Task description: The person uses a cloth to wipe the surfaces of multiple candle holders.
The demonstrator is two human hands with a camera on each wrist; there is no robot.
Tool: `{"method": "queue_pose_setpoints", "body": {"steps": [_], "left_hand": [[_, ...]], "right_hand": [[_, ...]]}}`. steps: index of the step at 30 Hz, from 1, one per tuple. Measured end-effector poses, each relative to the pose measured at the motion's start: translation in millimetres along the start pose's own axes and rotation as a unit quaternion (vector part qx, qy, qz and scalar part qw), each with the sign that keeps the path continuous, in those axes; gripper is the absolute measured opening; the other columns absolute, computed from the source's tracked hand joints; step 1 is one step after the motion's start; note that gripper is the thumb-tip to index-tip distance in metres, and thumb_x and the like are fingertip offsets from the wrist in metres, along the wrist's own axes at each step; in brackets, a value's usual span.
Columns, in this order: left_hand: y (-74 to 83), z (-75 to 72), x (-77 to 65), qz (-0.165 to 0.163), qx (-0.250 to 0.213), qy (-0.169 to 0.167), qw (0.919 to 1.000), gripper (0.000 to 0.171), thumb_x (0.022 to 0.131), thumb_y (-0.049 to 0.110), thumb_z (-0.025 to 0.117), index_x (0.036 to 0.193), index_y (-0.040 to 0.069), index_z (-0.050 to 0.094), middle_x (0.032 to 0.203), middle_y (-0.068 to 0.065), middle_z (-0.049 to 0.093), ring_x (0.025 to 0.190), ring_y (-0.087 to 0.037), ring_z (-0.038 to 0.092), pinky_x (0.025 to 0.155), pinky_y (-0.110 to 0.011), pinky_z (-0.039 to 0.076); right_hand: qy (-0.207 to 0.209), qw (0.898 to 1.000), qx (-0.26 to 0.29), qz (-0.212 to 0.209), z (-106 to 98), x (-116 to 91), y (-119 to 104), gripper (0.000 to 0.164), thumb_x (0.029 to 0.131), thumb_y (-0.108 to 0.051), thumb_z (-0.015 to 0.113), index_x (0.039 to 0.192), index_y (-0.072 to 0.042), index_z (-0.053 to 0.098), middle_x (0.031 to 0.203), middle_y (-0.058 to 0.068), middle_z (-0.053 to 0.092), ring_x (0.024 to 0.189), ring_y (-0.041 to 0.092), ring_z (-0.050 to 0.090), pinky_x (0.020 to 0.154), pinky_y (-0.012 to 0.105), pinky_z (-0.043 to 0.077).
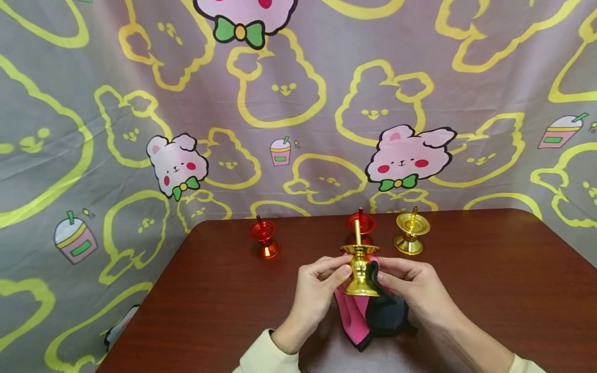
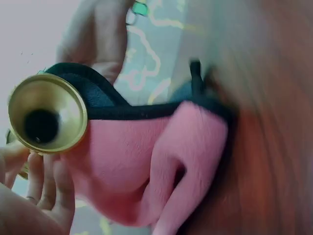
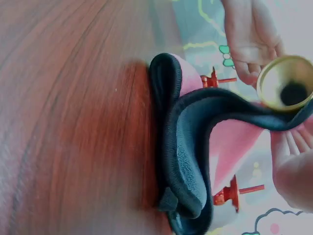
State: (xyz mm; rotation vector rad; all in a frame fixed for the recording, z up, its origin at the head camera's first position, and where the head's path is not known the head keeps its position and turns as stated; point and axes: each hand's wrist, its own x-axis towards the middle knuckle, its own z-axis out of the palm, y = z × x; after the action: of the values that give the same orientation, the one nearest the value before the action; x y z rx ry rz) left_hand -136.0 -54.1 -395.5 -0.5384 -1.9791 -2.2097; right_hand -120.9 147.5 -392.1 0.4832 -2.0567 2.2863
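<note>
A gold candle holder [image 1: 360,274] with a thin stem on top is held upright above the table between both hands. My left hand [image 1: 313,287] pinches its body from the left with fingers and thumb. On the other side, my right hand [image 1: 417,285] pinches a cloth, pink on one face and dark on the other, against the holder. The pink face of the cloth [image 1: 354,316] hangs below and behind the holder. In the left wrist view the holder's hollow base [image 2: 73,110] faces the camera, and the dark-edged cloth [image 3: 190,147] droops in folds in the right wrist view.
At the back of the brown table [image 1: 219,300] stand a red candle holder [image 1: 265,239] on the left, another red one [image 1: 364,223] partly hidden behind the held piece, and a gold one [image 1: 411,233] on the right. A patterned curtain [image 1: 317,103] hangs behind.
</note>
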Motion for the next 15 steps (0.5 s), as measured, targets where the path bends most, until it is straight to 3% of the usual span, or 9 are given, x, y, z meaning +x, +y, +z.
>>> {"method": "queue_pose_setpoints", "body": {"steps": [3, 5, 7, 15], "left_hand": [[-0.3, -0.8, -1.0, -0.063, -0.068, -0.009, 0.9956, 0.029, 0.091, 0.006, 0.074, 0.114, -0.010, 0.068, 0.094, -0.009, 0.071, 0.079, -0.011, 0.067, 0.071, -0.026, 0.056], [-1.2, -0.8, -2.8, -0.094, -0.079, -0.016, 0.9923, 0.032, 0.092, 0.010, 0.074, 0.116, -0.011, 0.065, 0.092, -0.005, 0.070, 0.078, -0.010, 0.065, 0.069, -0.025, 0.055], [-2.0, -0.7, -4.9, -0.105, -0.074, -0.025, 0.9914, 0.033, 0.094, 0.011, 0.072, 0.118, -0.011, 0.065, 0.093, -0.004, 0.069, 0.080, -0.009, 0.064, 0.068, -0.023, 0.055], [-4.0, 0.2, -9.4, -0.032, -0.048, -0.051, 0.9970, 0.031, 0.098, 0.010, 0.066, 0.118, -0.014, 0.063, 0.107, -0.017, 0.068, 0.087, -0.010, 0.065, 0.076, -0.023, 0.054]], "right_hand": [[-0.049, 0.994, 0.098, 0.027, -7, 0, 5, 0.029, 0.098, 0.005, 0.058, 0.124, -0.002, 0.069, 0.111, 0.006, 0.073, 0.102, 0.015, 0.069, 0.085, 0.029, 0.055], [-0.069, 0.989, 0.131, 0.027, -8, -1, 7, 0.032, 0.100, 0.004, 0.056, 0.121, -0.014, 0.072, 0.114, 0.005, 0.073, 0.106, 0.015, 0.068, 0.087, 0.029, 0.054], [-0.081, 0.986, 0.145, 0.025, -9, -2, 9, 0.034, 0.101, 0.004, 0.054, 0.120, -0.018, 0.073, 0.116, 0.006, 0.072, 0.107, 0.015, 0.067, 0.089, 0.029, 0.053], [-0.073, 0.989, 0.130, -0.008, -4, -6, 13, 0.038, 0.099, 0.008, 0.055, 0.119, -0.019, 0.074, 0.115, 0.005, 0.072, 0.104, 0.015, 0.068, 0.085, 0.029, 0.055]]}}
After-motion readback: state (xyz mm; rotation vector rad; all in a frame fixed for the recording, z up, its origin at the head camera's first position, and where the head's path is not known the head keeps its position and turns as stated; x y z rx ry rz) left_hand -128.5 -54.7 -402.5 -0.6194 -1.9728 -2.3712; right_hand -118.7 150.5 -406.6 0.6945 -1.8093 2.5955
